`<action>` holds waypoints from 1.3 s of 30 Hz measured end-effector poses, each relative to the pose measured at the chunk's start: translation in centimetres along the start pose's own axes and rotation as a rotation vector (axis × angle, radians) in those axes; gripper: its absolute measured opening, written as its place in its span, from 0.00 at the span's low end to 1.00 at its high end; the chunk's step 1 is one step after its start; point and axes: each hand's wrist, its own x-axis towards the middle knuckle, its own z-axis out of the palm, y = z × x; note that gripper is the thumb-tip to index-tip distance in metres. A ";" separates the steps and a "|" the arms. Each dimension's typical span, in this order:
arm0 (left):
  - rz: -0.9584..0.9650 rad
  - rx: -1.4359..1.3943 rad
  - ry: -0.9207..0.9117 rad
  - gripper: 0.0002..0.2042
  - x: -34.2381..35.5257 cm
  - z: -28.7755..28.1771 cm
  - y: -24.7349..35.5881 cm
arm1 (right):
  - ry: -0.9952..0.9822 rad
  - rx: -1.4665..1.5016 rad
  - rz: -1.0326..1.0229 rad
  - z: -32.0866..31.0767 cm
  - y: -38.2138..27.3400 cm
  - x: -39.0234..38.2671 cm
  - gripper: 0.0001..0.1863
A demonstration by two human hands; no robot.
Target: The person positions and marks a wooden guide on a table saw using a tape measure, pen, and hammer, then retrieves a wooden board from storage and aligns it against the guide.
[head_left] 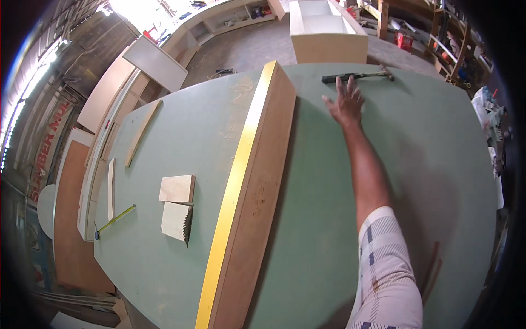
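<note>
My right hand [347, 104] is stretched toward the far side of the green tabletop [323, 208], its fingers spread apart. A hammer [359, 76] with a black grip lies there, its head pointing right. My fingertips overlap the edge of its grip; whether they touch it I cannot tell. To the left of my arm a long wooden beam [268, 181] runs from near to far across the table, its upper edge a bright yellow strip [235, 175]. My left hand is out of view.
Left of the beam lie two short wood blocks [176, 188], one beside a dark jagged edge, two thin wood strips [143, 133] and a tape measure [98, 234] pulled partly out. A reddish strip [432, 273] lies at the right. Beyond the table stands an open cabinet box [329, 48].
</note>
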 end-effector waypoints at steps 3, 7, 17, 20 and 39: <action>-0.026 0.025 -0.004 0.18 2.2 2.4 1.1 | -0.050 -0.051 -0.019 1.2 -0.3 2.9 0.42; -0.037 0.035 -0.015 0.18 3.0 3.3 1.7 | -0.146 -0.092 -0.040 2.0 -0.5 3.6 0.38; 0.017 -0.050 -0.058 0.19 1.4 0.4 -0.7 | -0.324 0.011 0.042 -5.5 0.7 -1.2 0.40; 0.026 -0.081 -0.054 0.19 0.1 -1.1 -1.3 | -0.204 0.056 -0.054 -6.9 1.8 -5.9 0.41; 0.104 -0.336 0.019 0.21 -7.9 -10.4 -11.1 | -0.615 0.970 0.619 -20.3 9.3 -21.8 0.09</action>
